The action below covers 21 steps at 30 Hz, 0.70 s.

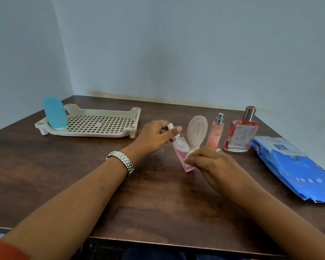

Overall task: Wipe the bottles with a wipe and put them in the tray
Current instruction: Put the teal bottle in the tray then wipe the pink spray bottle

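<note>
My left hand (156, 136) grips the white cap end of a small clear bottle with pink liquid (181, 150), held tilted above the table. My right hand (208, 164) holds a white wipe (190, 153) against the bottle's lower part. A cream perforated tray (101, 124) sits at the back left with a blue oval bottle (54, 113) standing in its left end. To the right stand a white oval bottle (196, 131), a slim pink spray bottle (216, 132) and a clear square bottle with red trim (241, 134).
A blue pack of wipes (293, 166) lies at the right edge of the dark wooden table (139, 194). Pale walls close off the back and left. A metal watch (122, 162) is on my left wrist.
</note>
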Each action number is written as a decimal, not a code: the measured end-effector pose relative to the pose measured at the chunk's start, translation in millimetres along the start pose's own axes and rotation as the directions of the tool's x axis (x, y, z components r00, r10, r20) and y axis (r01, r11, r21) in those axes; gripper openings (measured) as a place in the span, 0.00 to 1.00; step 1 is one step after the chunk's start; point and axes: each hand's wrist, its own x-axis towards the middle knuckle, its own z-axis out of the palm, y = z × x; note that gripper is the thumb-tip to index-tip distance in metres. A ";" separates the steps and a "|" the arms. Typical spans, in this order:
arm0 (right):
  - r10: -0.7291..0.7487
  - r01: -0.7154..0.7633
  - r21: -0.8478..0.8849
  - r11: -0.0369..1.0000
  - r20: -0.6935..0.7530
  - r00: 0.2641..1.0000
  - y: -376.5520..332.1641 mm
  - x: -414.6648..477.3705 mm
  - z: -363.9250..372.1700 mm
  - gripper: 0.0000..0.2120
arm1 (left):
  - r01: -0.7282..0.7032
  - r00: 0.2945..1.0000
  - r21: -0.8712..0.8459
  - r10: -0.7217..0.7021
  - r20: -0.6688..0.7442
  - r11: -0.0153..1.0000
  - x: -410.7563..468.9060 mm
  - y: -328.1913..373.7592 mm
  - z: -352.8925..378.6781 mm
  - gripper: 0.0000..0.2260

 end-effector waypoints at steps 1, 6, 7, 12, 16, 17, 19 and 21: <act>-0.015 0.015 -0.010 1.000 0.030 0.999 -0.4 -5.1 -1.8 0.11 | 0.007 1.000 0.001 -0.007 0.002 1.000 -0.4 0.8 -0.4 0.14; -0.007 0.004 0.044 0.999 0.070 0.998 0.3 -6.0 -6.5 0.12 | -0.004 1.000 0.024 0.004 -0.003 1.000 -1.7 3.1 1.5 0.14; 0.008 -0.011 0.067 0.998 0.037 0.999 2.0 -0.9 -5.4 0.13 | -0.012 1.000 0.029 0.012 -0.011 1.000 -1.4 3.2 1.5 0.15; 0.100 -0.073 0.161 0.984 -0.165 0.981 5.8 38.0 -0.7 0.07 | -0.088 0.994 0.080 0.093 -0.062 0.993 -1.7 6.0 5.0 0.26; 0.129 -0.084 0.204 0.975 -0.220 0.967 0.2 46.2 5.7 0.12 | -0.101 0.979 0.110 0.118 -0.164 0.989 -2.9 4.0 5.1 0.23; 0.123 -0.078 0.199 0.977 -0.227 0.966 -1.2 43.5 7.1 0.14 | -0.103 0.977 0.108 0.121 -0.175 0.989 -2.7 4.0 5.5 0.21; 0.073 -0.042 0.140 0.989 -0.221 0.973 -2.2 36.2 7.6 0.14 | -0.120 0.973 0.112 0.139 -0.186 0.987 -1.3 3.9 7.7 0.20; 0.008 0.004 0.066 0.998 -0.176 0.984 -2.5 27.6 7.8 0.12 | -0.124 0.968 0.121 0.147 -0.204 0.985 -0.1 3.0 8.9 0.20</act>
